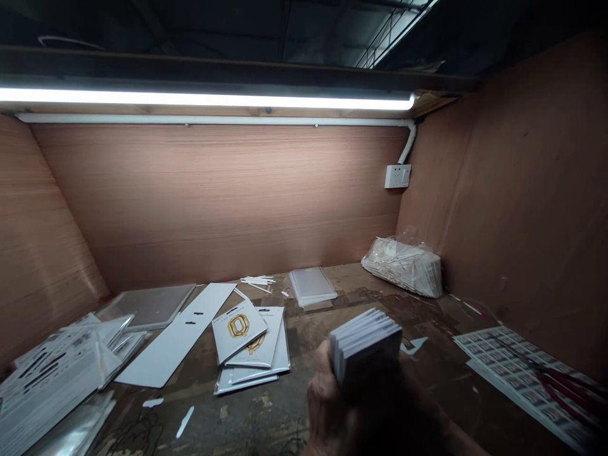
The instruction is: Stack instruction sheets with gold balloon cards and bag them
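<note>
A thick stack of cards [365, 345] stands tilted above the table, its pale edges facing up. My left hand [325, 396] is closed around the stack's left side. Against the near right side of the stack is my right hand [380, 399], with its forearm coming from the lower right; deep shadow hides its fingers. Left of my hands lies a small pile of white packets [256, 345], the upper ones showing a gold letter Q.
Flat plastic sleeves [313, 286] and a bulging clear bag [403, 266] lie at the back. Printed sheets [510, 361] with red-handled scissors [560, 386] are on the right. A long white card strip [180, 335] and heaped packaging [61, 361] cover the left. Wooden walls enclose the table.
</note>
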`<state>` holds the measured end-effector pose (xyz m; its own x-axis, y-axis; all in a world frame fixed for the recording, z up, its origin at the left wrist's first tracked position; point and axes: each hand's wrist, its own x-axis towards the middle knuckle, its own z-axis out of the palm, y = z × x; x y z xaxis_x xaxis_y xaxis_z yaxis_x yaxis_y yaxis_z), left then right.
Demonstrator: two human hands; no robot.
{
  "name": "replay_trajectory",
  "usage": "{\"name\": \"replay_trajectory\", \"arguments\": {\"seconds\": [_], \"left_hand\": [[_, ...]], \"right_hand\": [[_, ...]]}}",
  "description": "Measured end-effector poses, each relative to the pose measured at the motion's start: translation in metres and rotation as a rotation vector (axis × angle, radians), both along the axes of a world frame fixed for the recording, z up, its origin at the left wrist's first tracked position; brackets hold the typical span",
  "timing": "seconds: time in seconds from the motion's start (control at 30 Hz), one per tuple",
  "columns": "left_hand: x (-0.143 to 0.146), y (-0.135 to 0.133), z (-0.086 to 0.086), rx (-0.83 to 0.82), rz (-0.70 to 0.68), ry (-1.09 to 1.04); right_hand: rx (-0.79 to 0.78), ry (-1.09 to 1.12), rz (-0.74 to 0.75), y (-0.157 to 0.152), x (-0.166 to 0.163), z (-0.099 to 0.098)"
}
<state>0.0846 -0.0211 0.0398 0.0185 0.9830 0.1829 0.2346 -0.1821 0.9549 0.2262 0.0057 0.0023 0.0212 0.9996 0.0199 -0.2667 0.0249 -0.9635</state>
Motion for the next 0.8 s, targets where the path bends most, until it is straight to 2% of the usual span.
{"name": "replay_trajectory", "arguments": {"seconds": [0.1, 0.17, 0.23, 0.33, 0.43, 0.5, 0.63, 0.73, 0.8], "left_hand": [[0.001, 0.009, 0.011, -0.082, -0.18, -0.306], [-0.003, 0.013, 0.011, -0.164, -0.276, -0.535], [-0.007, 0.017, 0.007, -0.206, -0.32, -0.629], [-0.011, 0.021, 0.0, -0.249, -0.276, -0.64], [-0.011, 0.023, -0.002, -0.302, -0.24, -0.681], [-0.009, 0.022, 0.0, -0.308, -0.227, -0.674], [-0.007, 0.021, 0.001, -0.306, -0.232, -0.663], [-0.007, 0.02, 0.004, -0.295, -0.23, -0.636], [-0.008, 0.019, 0.009, -0.267, -0.232, -0.564]], "right_hand": [[-0.084, 0.355, 0.153, 0.0, -0.002, 0.015], [-0.157, 0.437, 0.276, 0.003, -0.001, 0.021], [-0.223, 0.495, 0.408, 0.007, 0.0, 0.021], [-0.289, 0.584, 0.518, 0.012, 0.001, 0.015], [-0.303, 0.621, 0.497, 0.011, -0.002, 0.013], [-0.282, 0.669, 0.523, 0.008, -0.007, 0.017], [-0.217, 0.757, 0.694, 0.004, -0.011, 0.024], [-0.266, 0.75, 0.643, 0.006, -0.007, 0.019], [-0.319, 0.645, 0.527, 0.008, -0.006, 0.016]]}}
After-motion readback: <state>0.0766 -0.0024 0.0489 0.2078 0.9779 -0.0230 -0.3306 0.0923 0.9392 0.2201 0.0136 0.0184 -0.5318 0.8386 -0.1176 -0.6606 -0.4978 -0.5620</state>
